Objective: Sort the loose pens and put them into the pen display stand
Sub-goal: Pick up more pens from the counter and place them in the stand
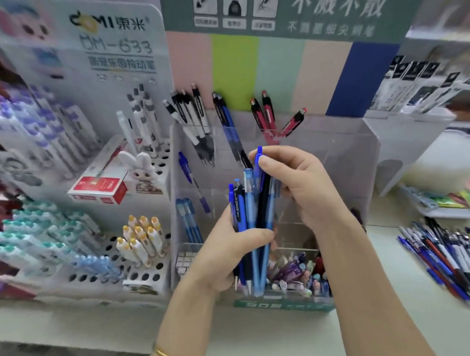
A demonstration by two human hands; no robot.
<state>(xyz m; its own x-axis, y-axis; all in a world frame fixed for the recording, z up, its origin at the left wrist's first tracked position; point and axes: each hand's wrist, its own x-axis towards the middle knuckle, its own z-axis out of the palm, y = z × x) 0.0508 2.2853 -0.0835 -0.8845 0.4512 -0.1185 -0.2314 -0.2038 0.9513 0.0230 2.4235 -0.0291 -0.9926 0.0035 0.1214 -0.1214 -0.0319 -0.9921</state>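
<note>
We see the left hand (228,251) gripping a bundle of pens (252,217) upright, just before the clear display stand (336,147); the right hand (306,187) pinches the top of a blue pen (259,162) in it; loose pens (450,258) lie right of the stand.

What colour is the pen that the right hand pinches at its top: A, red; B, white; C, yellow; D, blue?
D: the right hand pinches the top end of a blue pen that sticks up out of the bundle gripped by the left hand.
</note>
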